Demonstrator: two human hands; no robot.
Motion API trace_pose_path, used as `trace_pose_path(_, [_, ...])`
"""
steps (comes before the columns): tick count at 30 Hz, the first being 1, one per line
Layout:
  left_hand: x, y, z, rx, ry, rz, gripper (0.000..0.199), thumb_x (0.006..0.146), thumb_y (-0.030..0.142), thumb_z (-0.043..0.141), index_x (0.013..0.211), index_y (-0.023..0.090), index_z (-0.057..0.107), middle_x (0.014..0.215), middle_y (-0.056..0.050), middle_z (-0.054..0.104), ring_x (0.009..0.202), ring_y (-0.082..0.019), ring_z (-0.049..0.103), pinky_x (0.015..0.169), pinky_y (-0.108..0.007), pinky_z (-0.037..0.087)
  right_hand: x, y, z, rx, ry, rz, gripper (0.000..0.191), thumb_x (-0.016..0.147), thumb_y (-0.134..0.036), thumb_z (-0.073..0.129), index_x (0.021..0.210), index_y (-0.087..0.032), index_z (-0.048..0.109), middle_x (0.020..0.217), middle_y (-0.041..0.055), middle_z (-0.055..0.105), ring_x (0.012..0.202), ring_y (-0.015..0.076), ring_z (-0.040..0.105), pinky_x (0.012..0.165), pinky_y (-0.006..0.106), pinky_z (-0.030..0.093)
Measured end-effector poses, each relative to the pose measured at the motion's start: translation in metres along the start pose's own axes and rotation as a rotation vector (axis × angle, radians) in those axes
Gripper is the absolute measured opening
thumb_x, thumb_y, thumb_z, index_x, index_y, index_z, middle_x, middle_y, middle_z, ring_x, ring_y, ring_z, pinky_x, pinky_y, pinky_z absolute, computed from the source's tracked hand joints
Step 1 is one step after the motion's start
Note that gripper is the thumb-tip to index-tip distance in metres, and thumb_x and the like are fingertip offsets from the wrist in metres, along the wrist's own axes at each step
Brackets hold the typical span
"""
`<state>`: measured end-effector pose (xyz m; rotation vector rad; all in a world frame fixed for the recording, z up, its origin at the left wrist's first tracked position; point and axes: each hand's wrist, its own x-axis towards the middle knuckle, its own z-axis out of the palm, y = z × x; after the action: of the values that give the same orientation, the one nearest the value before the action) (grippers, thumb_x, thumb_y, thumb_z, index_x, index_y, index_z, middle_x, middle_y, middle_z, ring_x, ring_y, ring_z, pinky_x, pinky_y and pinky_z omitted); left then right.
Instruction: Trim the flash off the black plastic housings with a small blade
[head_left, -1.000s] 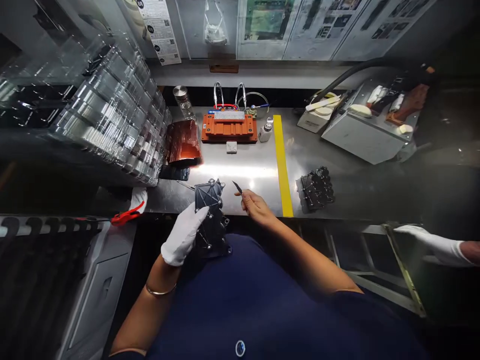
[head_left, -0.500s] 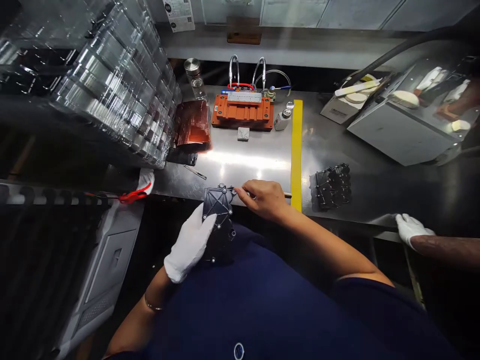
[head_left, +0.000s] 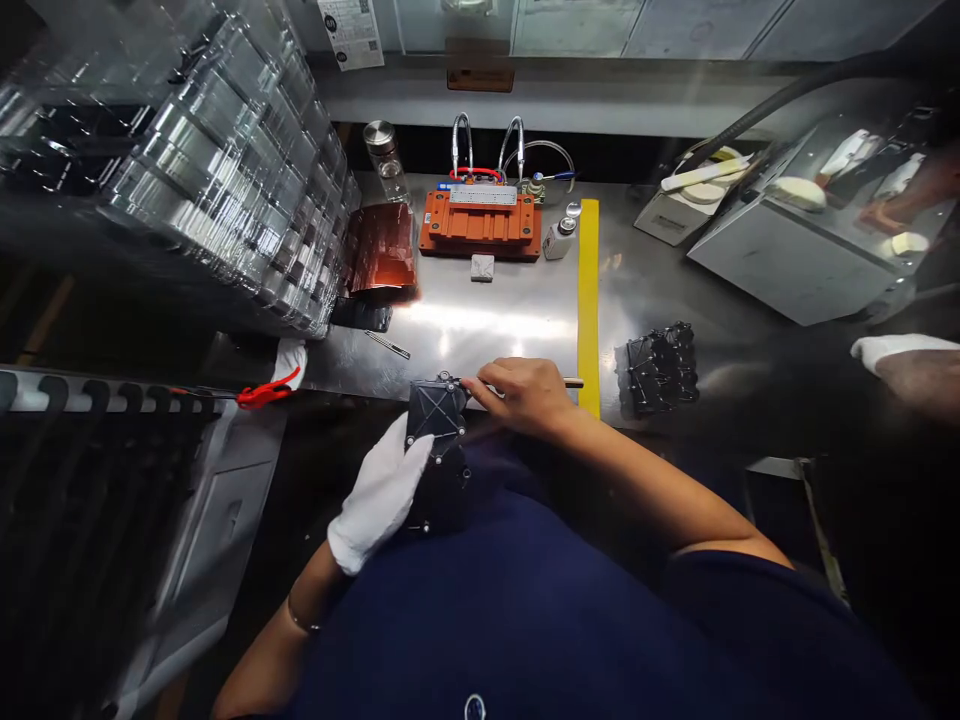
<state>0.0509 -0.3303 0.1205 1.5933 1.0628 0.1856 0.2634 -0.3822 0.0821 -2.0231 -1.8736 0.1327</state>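
In the head view my left hand (head_left: 379,490), in a white glove, grips a black molded plastic housing (head_left: 436,412) with cross ribs and small round bosses. The housing is held in front of my body, just off the table's near edge, and its lower part blends into the dark. My bare right hand (head_left: 525,395) is closed around a slim metal-handled tool (head_left: 574,382), whose end sticks out to the right. Its fingertips meet the housing's upper right corner. The tool's tip is too small to make out.
An orange fixture (head_left: 480,225) stands at the back, beside a small white bottle (head_left: 559,240). Clear plastic trays (head_left: 247,170) are stacked at left. More black housings (head_left: 656,368) lie right of the yellow tape (head_left: 589,300). A co-worker's gloved hand (head_left: 892,350) is at far right.
The co-worker's gloved hand has moved up and to the right, away from the table's near edge. My hands and the housing stay nearly in place.
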Motion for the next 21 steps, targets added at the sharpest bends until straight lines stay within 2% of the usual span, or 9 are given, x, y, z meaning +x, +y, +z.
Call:
trace_pose_path(9, [-0.003,-0.007,0.002,0.018,-0.007,0.019,0.045,0.091,0.044,0.047,0.126,0.019,0.059,0.127,-0.009,0.065,0.115,-0.025,0.06,0.1,-0.037,0.045,-0.006,0.002,-0.002,0.007,-0.001,0.013,0.051,0.1,-0.046,0.037,0.073,-0.016,0.068,0.068,0.0059,0.068,0.058,0.0128,0.054,0.054,0.029,0.02])
trace_pose_path(15, [-0.003,-0.012,0.005,0.044,0.02,-0.017,0.043,0.091,0.042,0.045,0.124,0.019,0.06,0.121,-0.007,0.068,0.11,-0.023,0.061,0.097,-0.034,0.045,-0.025,0.005,-0.003,0.121,-0.08,-0.146,0.05,0.099,-0.046,0.039,0.067,-0.016,0.065,0.061,0.0037,0.062,0.056,0.0112,0.049,0.055,0.028,0.023])
trace_pose_path(21, [-0.004,-0.006,0.008,0.077,0.019,-0.06,0.042,0.09,0.043,0.043,0.118,0.018,0.062,0.114,-0.007,0.069,0.104,-0.025,0.062,0.094,-0.036,0.046,-0.033,0.006,0.002,0.126,-0.144,-0.208,0.052,0.098,-0.047,0.041,0.062,-0.016,0.062,0.058,0.0022,0.057,0.055,0.0103,0.046,0.053,0.028,0.02])
